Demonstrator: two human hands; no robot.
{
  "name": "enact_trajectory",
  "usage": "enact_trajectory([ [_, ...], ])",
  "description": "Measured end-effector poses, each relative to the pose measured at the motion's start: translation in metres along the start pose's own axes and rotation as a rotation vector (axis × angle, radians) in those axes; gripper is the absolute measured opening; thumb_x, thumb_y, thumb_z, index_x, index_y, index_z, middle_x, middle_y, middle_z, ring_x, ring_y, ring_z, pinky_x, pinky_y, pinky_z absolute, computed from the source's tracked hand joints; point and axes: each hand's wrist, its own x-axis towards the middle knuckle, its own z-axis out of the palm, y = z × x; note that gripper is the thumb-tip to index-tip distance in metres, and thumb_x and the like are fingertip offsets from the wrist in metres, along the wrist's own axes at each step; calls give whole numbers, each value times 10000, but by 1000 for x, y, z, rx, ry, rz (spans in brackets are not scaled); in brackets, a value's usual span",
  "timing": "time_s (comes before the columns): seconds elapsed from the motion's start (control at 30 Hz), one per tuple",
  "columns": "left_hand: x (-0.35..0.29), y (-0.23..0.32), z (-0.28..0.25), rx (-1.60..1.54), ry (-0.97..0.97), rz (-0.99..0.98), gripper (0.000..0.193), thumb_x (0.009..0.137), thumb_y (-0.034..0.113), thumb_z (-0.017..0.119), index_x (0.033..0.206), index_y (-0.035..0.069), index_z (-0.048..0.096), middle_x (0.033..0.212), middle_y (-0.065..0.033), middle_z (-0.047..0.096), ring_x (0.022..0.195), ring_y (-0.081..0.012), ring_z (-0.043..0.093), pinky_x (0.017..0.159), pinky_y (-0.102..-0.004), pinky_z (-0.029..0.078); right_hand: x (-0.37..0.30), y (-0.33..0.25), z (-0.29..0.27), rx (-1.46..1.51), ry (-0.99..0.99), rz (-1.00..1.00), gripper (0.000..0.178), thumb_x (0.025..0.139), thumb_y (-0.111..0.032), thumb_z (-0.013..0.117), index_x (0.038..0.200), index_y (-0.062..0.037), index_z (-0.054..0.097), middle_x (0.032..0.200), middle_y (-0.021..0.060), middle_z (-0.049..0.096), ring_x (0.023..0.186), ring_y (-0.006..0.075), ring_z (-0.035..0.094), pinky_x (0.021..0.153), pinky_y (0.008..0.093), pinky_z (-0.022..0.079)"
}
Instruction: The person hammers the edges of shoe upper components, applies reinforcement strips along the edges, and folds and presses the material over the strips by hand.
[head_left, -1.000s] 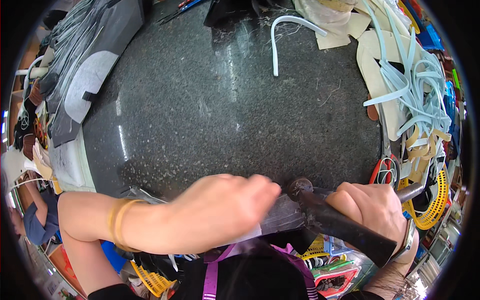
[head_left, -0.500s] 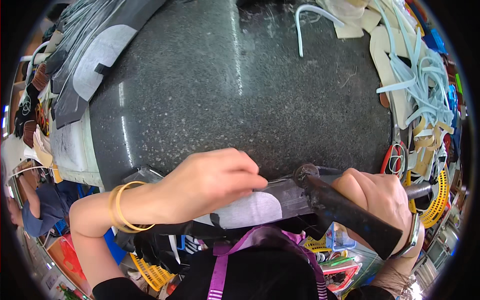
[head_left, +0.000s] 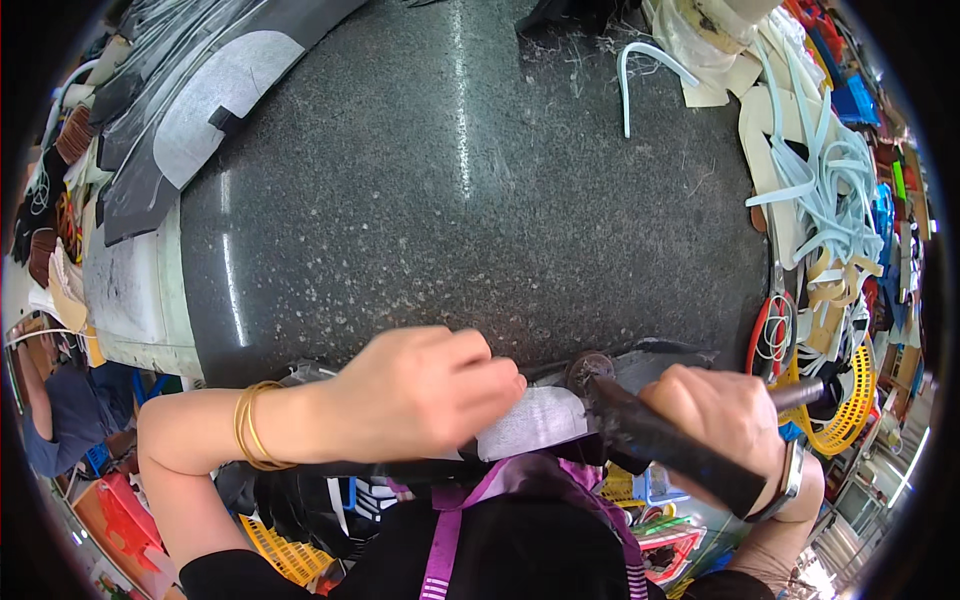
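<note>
Fingers curled, my left hand (head_left: 430,390) is closed at the edge of a dark flexible piece with a white patch (head_left: 535,422), which lies along the table's near edge. Part of that piece is hidden under the hand. My right hand (head_left: 725,415) is wrapped round a hammer (head_left: 680,450) with a dark, worn head. The hammer's round face points left and sits at the right end of the white patch; whether it touches cannot be seen. Its long tail slants toward my right wrist, and the handle end sticks out to the right of my fist.
The dark speckled tabletop (head_left: 400,230) spreads ahead. Similar dark pieces with a white patch (head_left: 225,105) are stacked far left. Pale blue strips (head_left: 835,185) and cream offcuts pile at right, near red-handled scissors (head_left: 768,335) and a yellow basket (head_left: 848,410).
The view has turned slightly. The hammer's face and the white patch have come closer together, and my left hand has shifted, now covering the left part of the patch.
</note>
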Motion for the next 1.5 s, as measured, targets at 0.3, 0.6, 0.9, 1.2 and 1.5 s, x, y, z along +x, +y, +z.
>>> enact_trajectory([
  [0.3, 4, 17, 4, 318, -50, 47, 226, 717, 121, 662, 910, 4, 678, 841, -10, 532, 593, -128, 413, 501, -245, 369, 17, -24, 12, -145, 193, 24, 229, 717, -210, 679, 820, -96, 509, 679, 28, 465, 502, 193, 530, 457, 329, 448],
  [0.6, -25, 24, 1, 307, -99, -65, 218, 663, 127, 655, 861, 44, 621, 910, -62, 575, 755, -196, 544, 580, -265, 501, 35, -45, 17, -239, 131, 4, 223, 780, -223, 669, 773, -91, 489, 656, 29, 445, 527, 172, 559, 451, 344, 458],
  [0.9, -55, 18, -11, 598, -142, 104, 242, 725, 136, 662, 934, 14, 650, 913, -99, 604, 783, -234, 607, 603, -304, 535, 56, -70, 28, -205, 34, -164, 204, 811, -227, 639, 802, -86, 492, 662, 19, 465, 520, 177, 561, 452, 312, 472],
  [1.2, -63, -2, -35, 525, -152, 322, 182, 706, 190, 612, 812, 47, 649, 864, -48, 562, 667, -137, 479, 548, -255, 388, 67, -88, 28, -160, -77, -186, 301, 762, -242, 689, 880, -43, 497, 726, 73, 542, 544, 237, 601, 476, 373, 486],
  [1.5, 0, -42, -16, 134, 68, 183, 167, 736, 154, 636, 850, 42, 589, 807, -38, 509, 716, -178, 529, 600, -310, 466, 37, -59, 5, -119, -33, 263, 138, 828, -104, 626, 891, -43, 519, 741, 135, 540, 677, 321, 626, 568, 411, 495],
])
